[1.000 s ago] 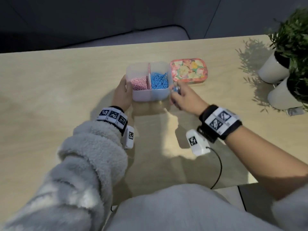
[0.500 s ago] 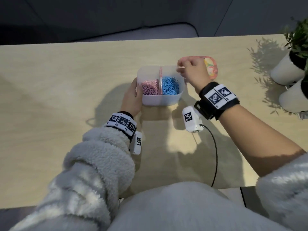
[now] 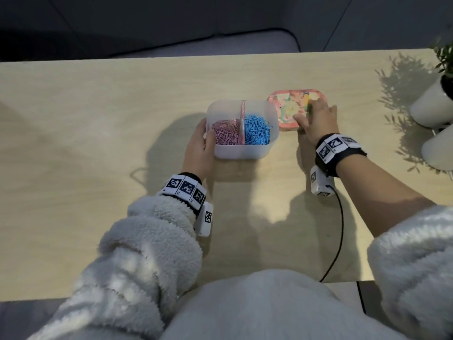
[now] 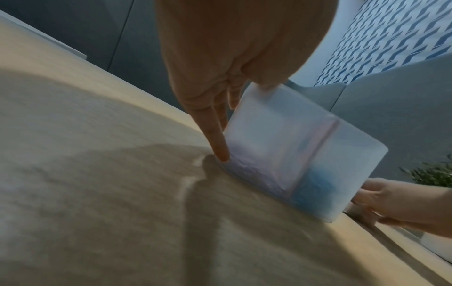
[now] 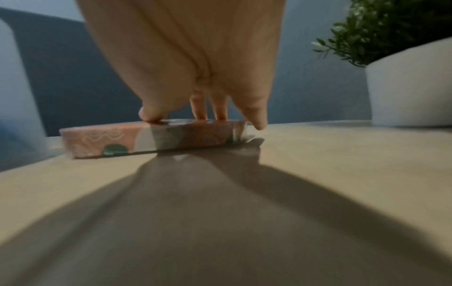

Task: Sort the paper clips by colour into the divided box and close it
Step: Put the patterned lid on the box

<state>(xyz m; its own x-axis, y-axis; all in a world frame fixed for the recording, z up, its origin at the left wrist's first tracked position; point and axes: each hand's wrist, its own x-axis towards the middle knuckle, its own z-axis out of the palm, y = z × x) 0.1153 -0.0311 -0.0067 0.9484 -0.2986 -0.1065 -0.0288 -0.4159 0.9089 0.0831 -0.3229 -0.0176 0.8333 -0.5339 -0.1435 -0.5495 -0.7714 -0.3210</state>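
Observation:
A translucent divided box [image 3: 242,153] stands open on the wooden table, with pink paper clips [image 3: 225,134] in its left half and blue paper clips [image 3: 257,132] in its right half. My left hand [image 3: 198,148] holds the box by its left wall, thumb at the rim; the left wrist view shows the fingers [image 4: 217,139] lying down along the box [image 4: 281,145]. The flowered pink lid [image 3: 286,106] lies flat just right of the box. My right hand [image 3: 316,119] rests on top of it. In the right wrist view its fingertips [image 5: 200,114] touch the lid [image 5: 151,139].
Two white plant pots [image 3: 431,106] [image 3: 438,150] stand at the table's right edge, the nearer one [image 5: 411,87] close beside the lid. A black cable [image 3: 339,229] runs from my right wrist over the near table edge.
My right hand went from the box's front right corner with a blue clip, over the blue half, then right onto the lid. The left hand stayed on the box.

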